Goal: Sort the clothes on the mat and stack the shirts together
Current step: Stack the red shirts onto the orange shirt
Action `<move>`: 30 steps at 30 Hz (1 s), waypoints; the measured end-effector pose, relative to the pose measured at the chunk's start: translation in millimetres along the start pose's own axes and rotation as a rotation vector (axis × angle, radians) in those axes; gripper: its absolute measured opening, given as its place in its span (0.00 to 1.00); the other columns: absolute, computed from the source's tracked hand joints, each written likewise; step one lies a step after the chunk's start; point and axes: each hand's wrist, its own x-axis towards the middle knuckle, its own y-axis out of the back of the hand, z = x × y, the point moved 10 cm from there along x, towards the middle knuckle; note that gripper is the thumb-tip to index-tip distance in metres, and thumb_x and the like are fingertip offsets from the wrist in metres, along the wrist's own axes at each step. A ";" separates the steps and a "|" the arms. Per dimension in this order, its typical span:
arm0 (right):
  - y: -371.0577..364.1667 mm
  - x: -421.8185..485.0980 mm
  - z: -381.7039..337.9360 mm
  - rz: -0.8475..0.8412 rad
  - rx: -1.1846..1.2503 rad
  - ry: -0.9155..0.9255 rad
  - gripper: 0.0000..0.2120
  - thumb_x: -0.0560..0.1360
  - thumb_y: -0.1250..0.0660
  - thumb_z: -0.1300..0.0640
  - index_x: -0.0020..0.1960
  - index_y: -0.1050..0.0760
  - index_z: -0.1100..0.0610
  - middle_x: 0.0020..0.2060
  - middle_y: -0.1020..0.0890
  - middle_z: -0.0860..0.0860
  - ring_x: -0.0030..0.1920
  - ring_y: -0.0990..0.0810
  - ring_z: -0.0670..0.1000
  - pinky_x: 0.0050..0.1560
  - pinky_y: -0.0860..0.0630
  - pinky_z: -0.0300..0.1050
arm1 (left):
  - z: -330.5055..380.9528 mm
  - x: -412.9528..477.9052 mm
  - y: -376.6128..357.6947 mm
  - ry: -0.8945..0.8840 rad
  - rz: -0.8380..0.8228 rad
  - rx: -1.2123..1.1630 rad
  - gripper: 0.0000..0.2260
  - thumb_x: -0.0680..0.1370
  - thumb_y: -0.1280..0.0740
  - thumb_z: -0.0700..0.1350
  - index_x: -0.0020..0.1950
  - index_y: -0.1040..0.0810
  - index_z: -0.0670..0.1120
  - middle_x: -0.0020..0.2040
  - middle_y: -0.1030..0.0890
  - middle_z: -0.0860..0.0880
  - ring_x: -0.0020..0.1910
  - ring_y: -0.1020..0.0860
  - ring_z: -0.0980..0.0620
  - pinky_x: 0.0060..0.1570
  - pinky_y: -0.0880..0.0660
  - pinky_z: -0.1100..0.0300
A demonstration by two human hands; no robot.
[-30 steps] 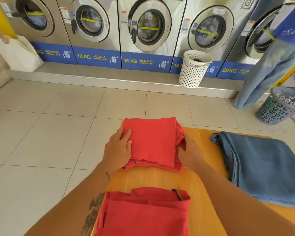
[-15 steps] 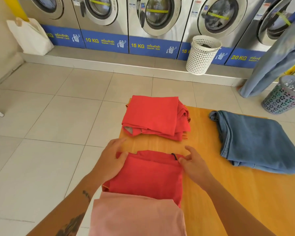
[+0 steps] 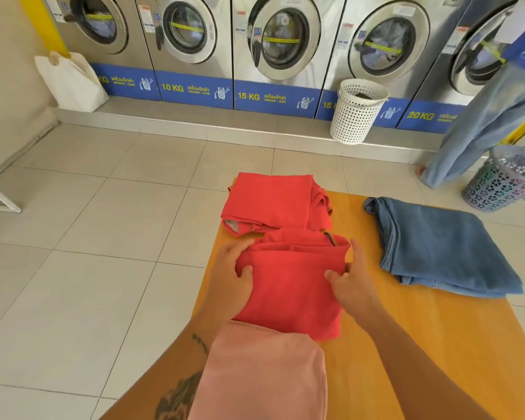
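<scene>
An orange mat (image 3: pixel 437 338) lies on the tiled floor. At its far left corner rests a folded red shirt (image 3: pixel 270 201). Just in front of it is a second folded red shirt (image 3: pixel 291 286), raised at its far end. My left hand (image 3: pixel 231 277) grips its left edge and my right hand (image 3: pixel 352 280) grips its right edge. A folded pink shirt (image 3: pixel 261 374) lies nearest me, partly covering my left forearm. Folded blue jeans (image 3: pixel 443 247) lie on the mat's right side.
A row of washing machines (image 3: pixel 273 47) lines the far wall on a raised step. A white basket (image 3: pixel 355 113) stands on that step, a patterned basket (image 3: pixel 503 183) at the right beside a person's leg in light jeans (image 3: pixel 473 128). A white bag (image 3: pixel 70 83) leans at the left.
My hands left the far red shirt, came back to the second red shirt, took hold of its sides and lifted its far end toward the far shirt. The pink shirt came into view.
</scene>
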 end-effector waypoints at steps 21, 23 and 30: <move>-33.5 -20.7 38.9 -0.182 0.063 -0.206 0.23 0.78 0.36 0.55 0.72 0.32 0.42 0.69 0.30 0.50 0.62 0.26 0.54 0.62 0.24 0.55 | -31.9 -27.4 -30.6 0.271 -0.175 -0.021 0.17 0.79 0.34 0.45 0.65 0.24 0.61 0.63 0.29 0.54 0.63 0.31 0.56 0.64 0.35 0.61; -29.1 -21.3 38.7 -0.133 0.036 -0.136 0.24 0.77 0.36 0.59 0.70 0.29 0.41 0.68 0.29 0.49 0.59 0.25 0.51 0.60 0.24 0.51 | -32.0 -27.2 -30.4 0.265 -0.142 -0.040 0.15 0.79 0.34 0.45 0.63 0.22 0.61 0.63 0.28 0.55 0.63 0.30 0.56 0.66 0.35 0.60; -6.9 -16.1 -0.9 0.031 -0.016 0.119 0.28 0.74 0.37 0.67 0.62 0.26 0.35 0.54 0.19 0.45 0.41 0.19 0.45 0.40 0.23 0.37 | 11.9 -5.9 -16.2 0.072 -0.016 -0.121 0.15 0.78 0.33 0.41 0.55 0.18 0.62 0.59 0.26 0.65 0.59 0.29 0.67 0.62 0.32 0.65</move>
